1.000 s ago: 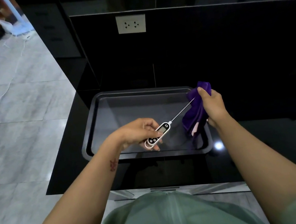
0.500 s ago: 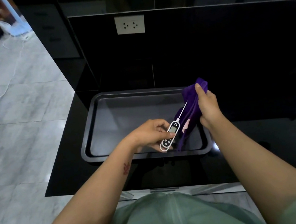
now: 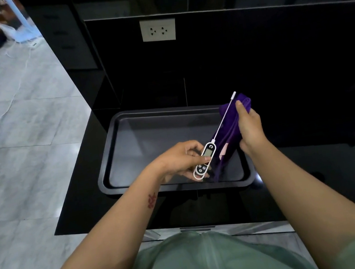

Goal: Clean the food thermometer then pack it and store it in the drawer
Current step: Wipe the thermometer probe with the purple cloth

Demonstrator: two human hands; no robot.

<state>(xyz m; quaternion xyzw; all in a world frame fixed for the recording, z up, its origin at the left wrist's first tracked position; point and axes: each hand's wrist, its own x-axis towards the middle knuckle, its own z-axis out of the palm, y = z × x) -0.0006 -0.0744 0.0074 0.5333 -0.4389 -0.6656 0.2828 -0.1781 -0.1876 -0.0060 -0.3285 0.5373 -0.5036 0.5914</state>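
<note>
My left hand grips the white body of the food thermometer, whose small screen and dark buttons face up. Its thin metal probe runs up and to the right, its tip reaching just past the top of a purple cloth. My right hand holds that cloth bunched, right beside the probe. Both hands hover over the right part of a dark metal tray on the black counter. A pink tag shows on the cloth near the thermometer body.
The black glossy counter extends to the right with light reflections. A white wall socket sits on the black back panel. Grey tiled floor lies to the left, with a white cable across it.
The probe slid out of the cloth, then came back alongside it and now pokes past its top. My left hand shifted right and turned the thermometer more upright.
</note>
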